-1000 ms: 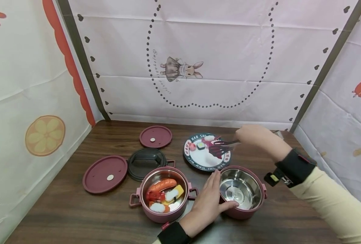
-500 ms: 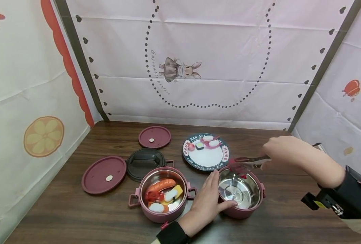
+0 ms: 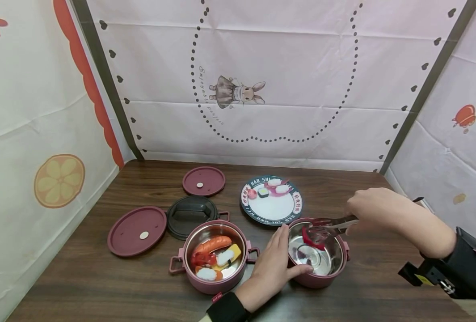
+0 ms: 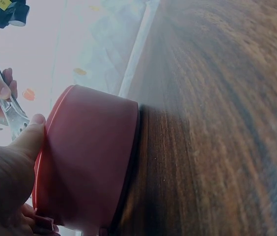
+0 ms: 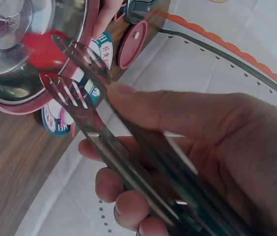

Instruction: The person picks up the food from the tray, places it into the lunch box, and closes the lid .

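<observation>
From the head view, the right hand [image 3: 369, 209] is just to the right of the pot [image 3: 319, 281], its grip wrapped around the tongs [image 3: 341, 222], whose heads reach over the pot. The red piece [image 3: 310, 242] is inside the pot, at those heads. The left hand [image 3: 271, 267] holds the pot's left side.

The left wrist view shows the thumb at the pot's rim; its wall looks stiff and smooth, so the rim seems the surer hold.

In the right wrist view, the tong tips stand apart, the red piece near them in the pot; blur hides any contact. It is probably light, best pinched mid-body.
</observation>
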